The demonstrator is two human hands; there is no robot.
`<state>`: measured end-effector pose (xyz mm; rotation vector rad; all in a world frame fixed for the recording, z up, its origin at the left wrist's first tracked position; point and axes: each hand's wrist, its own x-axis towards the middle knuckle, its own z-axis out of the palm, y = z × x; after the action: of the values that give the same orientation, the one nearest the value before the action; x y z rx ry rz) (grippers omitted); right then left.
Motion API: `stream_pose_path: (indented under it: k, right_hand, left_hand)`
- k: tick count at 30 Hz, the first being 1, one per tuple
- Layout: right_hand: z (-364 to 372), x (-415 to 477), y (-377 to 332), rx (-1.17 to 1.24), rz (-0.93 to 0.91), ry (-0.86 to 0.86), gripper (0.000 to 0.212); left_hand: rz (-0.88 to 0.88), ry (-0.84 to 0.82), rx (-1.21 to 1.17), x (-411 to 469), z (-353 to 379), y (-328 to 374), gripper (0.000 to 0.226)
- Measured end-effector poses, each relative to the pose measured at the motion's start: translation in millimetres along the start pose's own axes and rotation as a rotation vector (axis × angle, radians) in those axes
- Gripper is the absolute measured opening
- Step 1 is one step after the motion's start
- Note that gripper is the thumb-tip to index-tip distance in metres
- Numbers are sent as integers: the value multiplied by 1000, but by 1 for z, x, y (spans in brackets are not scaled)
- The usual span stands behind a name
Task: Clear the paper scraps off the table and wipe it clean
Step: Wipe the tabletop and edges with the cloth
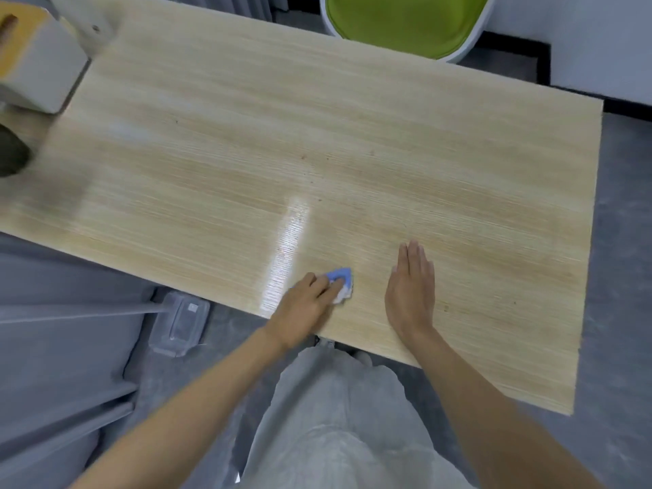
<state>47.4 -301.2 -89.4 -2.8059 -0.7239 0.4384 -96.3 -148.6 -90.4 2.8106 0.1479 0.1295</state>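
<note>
Wiping is underway: a blue cloth (341, 284) is pinched under the left hand (306, 309) near the table (352, 135) edge; the right hand (411, 291) is pressed flat, fingers together. No scraps are seen; far-left streaks, possibly blur, risk being missed.

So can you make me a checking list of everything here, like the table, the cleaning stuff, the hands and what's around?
Surface: wooden table, mostly bare, with a shiny streak beside the cloth.
Job's things: blue cloth pressed flat on the table near the front edge; no paper scraps seen.
Clutter: white box and a dark object at the far left, both blurred.
Grippers: left hand pressing on the cloth; right hand open, flat on the table.
Cables: nothing seen.
Surroundings: green chair behind the table; clear plastic container on the grey floor.
</note>
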Motion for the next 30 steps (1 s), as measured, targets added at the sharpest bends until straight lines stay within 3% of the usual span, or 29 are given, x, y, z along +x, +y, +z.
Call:
stream_pose_path:
  k: [2, 6, 9, 10, 14, 16, 18, 20, 23, 25, 28, 30]
  right_hand:
    - [-1, 0, -1, 0, 1, -5, 48]
    - [-3, -1, -2, 1, 10, -15, 49]
    - [-3, -1, -4, 15, 34, -21, 49]
    - [-2, 0, -6, 16, 42, -17, 49]
    - [1, 0, -9, -4, 54, 3, 48]
    - [0, 0, -8, -4, 55, 6, 48]
    - [0, 0, -9, 1, 52, 8, 48]
    - [-1, 0, -11, 5, 52, 12, 48]
    - [-2, 2, -13, 14, 76, 1, 48]
    - [-2, 2, -15, 7, 85, 15, 48]
    - [-3, 5, -17, -17, 89, 38, 47]
    - [-5, 6, -17, -29, 84, 52, 46]
  left_hand:
    - [21, -8, 7, 16, -16, -30, 42]
    - [-594, 113, -127, 75, -32, -44, 40]
    - [-770, 165, -262, 85, -24, -11, 43]
    - [-697, 134, -277, 77, -17, 0, 39]
    - [15, -101, -3, 38, -7, 1, 30]
    - [-8, -79, 12, 46, -26, -28, 20]
    - [-275, 53, 59, 67, -44, -60, 32]
    - [-511, 160, 17, 94, -46, -77, 27]
    - [-781, 215, -92, 124, -40, -59, 30]
    - [-678, 126, -189, 129, -30, -29, 32]
    - [-187, -86, -202, 111, -25, -4, 29]
    - [43, -90, -95, 104, -32, -26, 28]
